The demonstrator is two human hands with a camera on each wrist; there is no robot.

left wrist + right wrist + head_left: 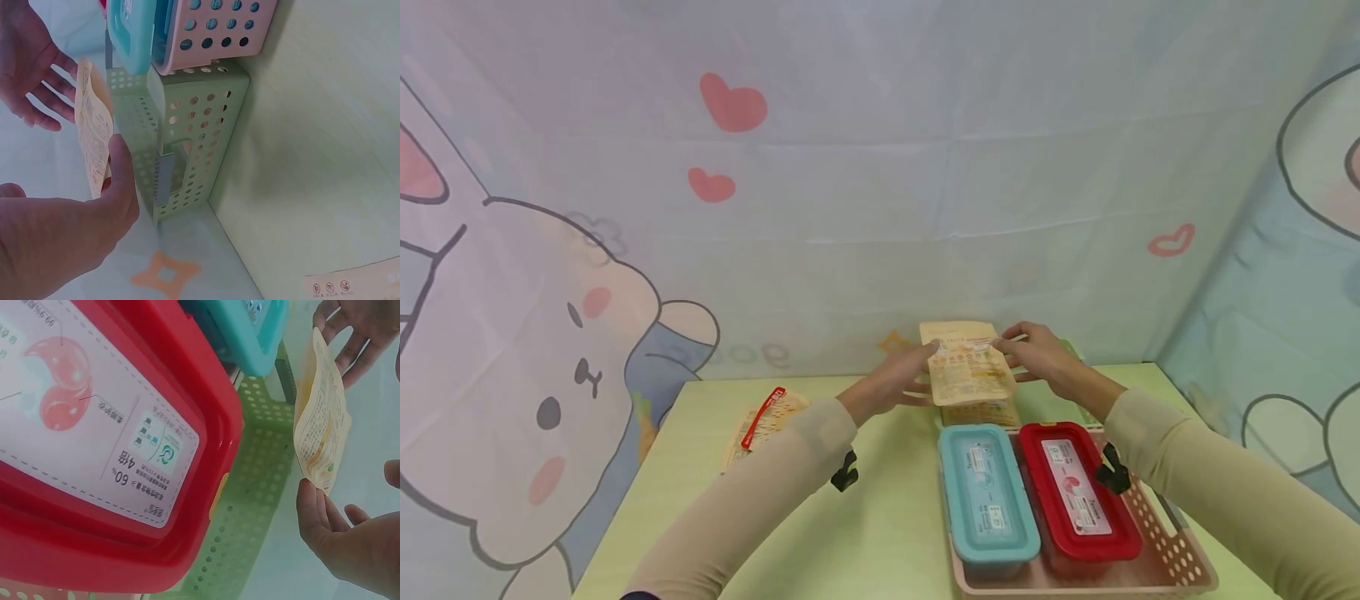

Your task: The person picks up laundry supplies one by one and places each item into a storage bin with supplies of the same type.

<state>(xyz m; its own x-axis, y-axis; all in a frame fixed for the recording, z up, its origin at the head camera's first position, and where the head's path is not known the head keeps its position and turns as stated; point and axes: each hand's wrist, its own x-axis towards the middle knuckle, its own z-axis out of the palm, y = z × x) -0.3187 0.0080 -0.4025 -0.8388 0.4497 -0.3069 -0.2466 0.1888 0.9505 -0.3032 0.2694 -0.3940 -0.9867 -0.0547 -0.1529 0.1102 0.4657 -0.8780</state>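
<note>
A flat cream-yellow pouch [966, 367] with printed text is held up between both hands over the green basket [203, 119]. My left hand [895, 379] pinches its left edge, thumb [120, 165] on the near face. At the opposite edge is my right hand [1041, 358], its thumb tip over the print in the head view. The right wrist view shows right-hand fingertips [307, 503] at the pouch's lower corner, other fingers spread away from it. Another yellow pouch [981, 413] lies below, partly hidden by the held one.
In front of the green basket stands a pink basket [1183, 550] holding a box with an aqua lid [992, 500] and one with a red lid [1112, 542]. A packet with a red band [767, 417] lies on the table's left, partly behind my left sleeve. A printed cloth hangs behind.
</note>
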